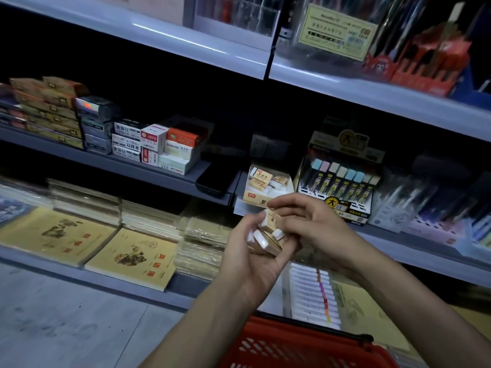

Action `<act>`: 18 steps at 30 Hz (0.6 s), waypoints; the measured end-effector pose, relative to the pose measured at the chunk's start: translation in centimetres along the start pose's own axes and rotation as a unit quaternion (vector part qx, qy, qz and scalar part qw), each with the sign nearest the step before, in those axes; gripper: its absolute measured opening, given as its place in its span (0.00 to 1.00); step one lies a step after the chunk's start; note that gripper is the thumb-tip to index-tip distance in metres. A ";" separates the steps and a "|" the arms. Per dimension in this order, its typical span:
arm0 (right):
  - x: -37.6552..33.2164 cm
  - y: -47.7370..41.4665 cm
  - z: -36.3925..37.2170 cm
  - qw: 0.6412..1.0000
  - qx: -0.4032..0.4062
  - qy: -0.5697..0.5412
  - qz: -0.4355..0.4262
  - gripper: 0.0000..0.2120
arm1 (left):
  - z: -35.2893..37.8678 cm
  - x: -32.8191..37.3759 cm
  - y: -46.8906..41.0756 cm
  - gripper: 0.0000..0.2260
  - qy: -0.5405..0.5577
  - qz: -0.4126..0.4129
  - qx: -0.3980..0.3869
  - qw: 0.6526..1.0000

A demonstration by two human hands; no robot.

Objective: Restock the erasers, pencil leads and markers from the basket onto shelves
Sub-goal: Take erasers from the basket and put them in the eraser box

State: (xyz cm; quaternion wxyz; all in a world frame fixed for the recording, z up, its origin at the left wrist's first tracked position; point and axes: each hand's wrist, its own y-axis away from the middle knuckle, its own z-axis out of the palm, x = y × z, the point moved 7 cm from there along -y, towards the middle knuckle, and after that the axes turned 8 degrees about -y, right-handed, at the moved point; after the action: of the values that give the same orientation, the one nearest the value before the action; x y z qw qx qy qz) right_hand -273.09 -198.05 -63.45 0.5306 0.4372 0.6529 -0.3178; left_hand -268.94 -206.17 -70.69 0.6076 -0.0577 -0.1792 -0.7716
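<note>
My left hand (249,251) cups a stack of several white erasers in tan sleeves (265,241) in front of the middle shelf. My right hand (308,221) pinches the top eraser (273,220) of that stack. Just behind the hands, an open eraser display box (261,193) on the shelf holds more of the same erasers. To its right stands a pencil lead display (342,181) with pastel-capped tubes. The red basket (300,343) sits low at the bottom edge, under my forearms; its contents are hidden.
Boxes of staples and refills (156,147) line the middle shelf on the left. Stacked exercise books (132,258) fill the lower shelf. A marker set (313,293) lies below my hands. Pens in holders (425,59) stand on the top shelf. Grey floor lies at lower left.
</note>
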 end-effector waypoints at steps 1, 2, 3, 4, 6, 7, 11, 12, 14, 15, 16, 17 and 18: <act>0.1 0.0 -0.1 1.000 0.010 -0.025 0.008 0.15 | 0.0 0.1 0.0 0.20 -0.003 0.003 0.000 1.000; 0.3 -0.1 -0.2 0.999 0.019 -0.045 0.015 0.15 | 0.0 0.0 0.1 0.20 -0.007 0.005 0.000 1.000; 0.3 0.0 -0.2 0.998 0.028 -0.061 0.018 0.14 | 0.1 0.0 0.2 0.19 -0.009 0.006 0.000 1.000; 0.3 -0.1 -0.3 0.996 0.041 -0.071 0.017 0.14 | 0.1 0.0 0.2 0.19 -0.008 0.007 0.004 1.000; 0.2 -0.3 -0.6 0.994 0.070 -0.085 0.000 0.12 | -0.1 0.1 0.3 0.18 -0.005 0.011 0.021 1.000; 0.0 -0.4 -0.6 0.992 0.081 -0.098 -0.010 0.12 | -0.3 0.4 0.4 0.17 -0.004 0.014 0.030 0.999; -1.0 -1.5 -1.9 0.979 0.128 -0.148 -0.057 0.12 | -0.4 2.0 0.8 0.12 -0.002 0.031 0.059 0.998; -1.4 -2.0 -2.4 0.980 0.145 -0.116 -0.073 0.11 | -0.4 2.6 1.0 0.11 -0.004 0.040 0.071 0.997; -2.3 -3.4 -3.6 0.976 0.182 0.019 -0.119 0.10 | -0.7 3.9 1.1 0.10 -0.011 0.062 0.091 0.994; -2.9 -4.3 -3.9 0.964 0.197 0.104 -0.143 0.10 | -0.9 4.6 1.1 0.10 -0.018 0.073 0.098 0.992; -3.3 -5.3 -4.0 0.946 0.207 0.188 -0.164 0.10 | -1.0 5.2 1.1 0.11 -0.025 0.082 0.102 0.991; -3.6 -6.4 -4.1 0.925 0.211 0.261 -0.177 0.10 | -1.2 5.8 1.1 0.11 -0.028 0.090 0.106 0.990; -3.7 -7.7 -4.1 0.908 0.209 0.314 -0.180 0.11 | -1.4 6.4 1.1 0.11 -0.029 0.097 0.109 0.989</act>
State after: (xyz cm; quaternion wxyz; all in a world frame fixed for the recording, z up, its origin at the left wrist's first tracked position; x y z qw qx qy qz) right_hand -281.58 -198.47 -59.24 0.1279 0.4901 0.7722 -0.3835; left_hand -269.36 -212.75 -69.79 0.6769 -0.0307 -0.2733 -0.6827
